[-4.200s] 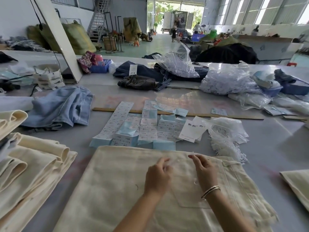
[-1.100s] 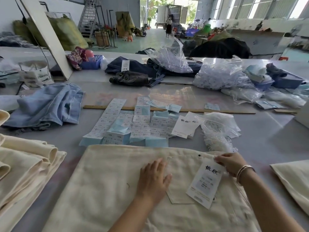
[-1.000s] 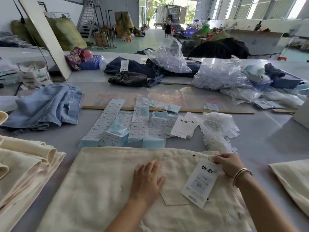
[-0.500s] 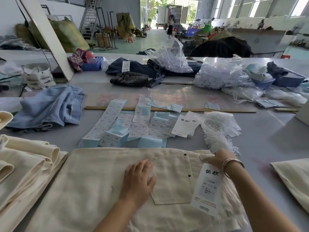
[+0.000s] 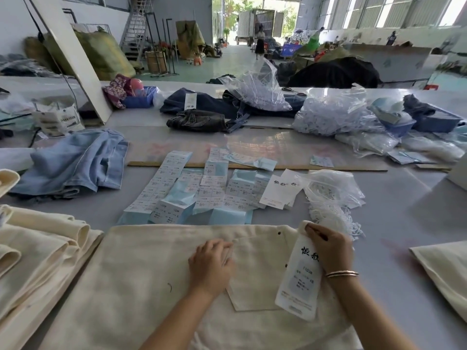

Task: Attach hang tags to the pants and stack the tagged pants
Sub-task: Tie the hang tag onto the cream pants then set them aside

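Note:
Cream pants (image 5: 156,269) lie flat on the table before me, back pocket up. A white hang tag (image 5: 298,284) with black characters lies over the pocket's right side, hanging from the waistband. My right hand (image 5: 331,248) grips the waistband corner at the tag's top. My left hand (image 5: 211,266) rests on the fabric at the pocket's left edge, fingers bent; whether it pinches cloth I cannot tell. Loose hang tags (image 5: 278,190) and a heap of white strings (image 5: 331,213) lie just beyond the pants. A stack of folded cream pants (image 5: 38,243) sits at the left.
Sticker sheets on blue backing (image 5: 192,193) cover the table's middle. Light blue jeans (image 5: 73,162) lie at the left, dark jeans (image 5: 199,120) and plastic bags (image 5: 336,114) farther back. Another cream garment (image 5: 444,271) lies at the right edge. A wooden ruler (image 5: 316,168) crosses the table.
The hang tag went from absent to attached at the waistband. Since then the pants have shifted left, my left hand moving with them, while my right hand keeps hold of the waistband corner.

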Demonstrator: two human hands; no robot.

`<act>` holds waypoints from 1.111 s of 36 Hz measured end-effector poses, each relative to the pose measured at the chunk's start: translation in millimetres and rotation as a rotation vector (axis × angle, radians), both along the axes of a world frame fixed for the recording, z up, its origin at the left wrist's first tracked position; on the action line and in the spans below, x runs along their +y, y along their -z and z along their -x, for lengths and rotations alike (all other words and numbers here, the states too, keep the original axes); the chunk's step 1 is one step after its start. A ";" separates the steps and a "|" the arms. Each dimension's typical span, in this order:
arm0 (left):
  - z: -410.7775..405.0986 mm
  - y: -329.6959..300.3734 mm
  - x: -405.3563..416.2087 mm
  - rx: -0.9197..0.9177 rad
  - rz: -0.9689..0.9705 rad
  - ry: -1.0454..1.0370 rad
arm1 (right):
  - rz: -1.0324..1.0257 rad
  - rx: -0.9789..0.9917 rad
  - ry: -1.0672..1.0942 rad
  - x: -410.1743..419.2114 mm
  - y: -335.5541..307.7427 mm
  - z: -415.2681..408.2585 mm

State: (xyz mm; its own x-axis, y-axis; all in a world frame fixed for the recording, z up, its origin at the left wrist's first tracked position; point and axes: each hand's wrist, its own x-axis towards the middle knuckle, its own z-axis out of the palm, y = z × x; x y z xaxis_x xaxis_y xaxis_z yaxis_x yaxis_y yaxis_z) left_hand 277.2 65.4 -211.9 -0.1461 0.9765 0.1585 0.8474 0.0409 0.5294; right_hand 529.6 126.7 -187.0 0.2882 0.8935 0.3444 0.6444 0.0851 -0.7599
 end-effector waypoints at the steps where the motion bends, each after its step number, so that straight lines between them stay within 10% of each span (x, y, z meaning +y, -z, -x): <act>1: -5.2 -7.3 3.8 -0.082 -0.037 -0.009 | -0.051 0.046 -0.045 -3.9 -1.7 5.6; 7: -54.9 -50.8 16.6 -0.565 -0.259 0.230 | -0.263 0.046 -0.233 -25.5 -7.8 42.5; 21: -54.4 -27.2 6.7 -1.043 0.104 0.134 | -0.184 -0.168 -0.237 -54.5 13.9 60.7; 40: -47.5 -27.9 8.7 -1.135 0.309 0.117 | -0.400 -0.406 -0.186 -56.4 11.5 63.4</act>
State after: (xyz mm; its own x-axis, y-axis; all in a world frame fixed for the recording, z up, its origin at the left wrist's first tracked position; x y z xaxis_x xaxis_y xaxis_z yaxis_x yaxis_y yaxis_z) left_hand 324.6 74.1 -184.0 0.0416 0.9674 -0.2497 -0.0949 0.2526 0.9629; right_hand 466.1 70.3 -198.5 -0.0856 0.6942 0.7147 0.8235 0.4530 -0.3414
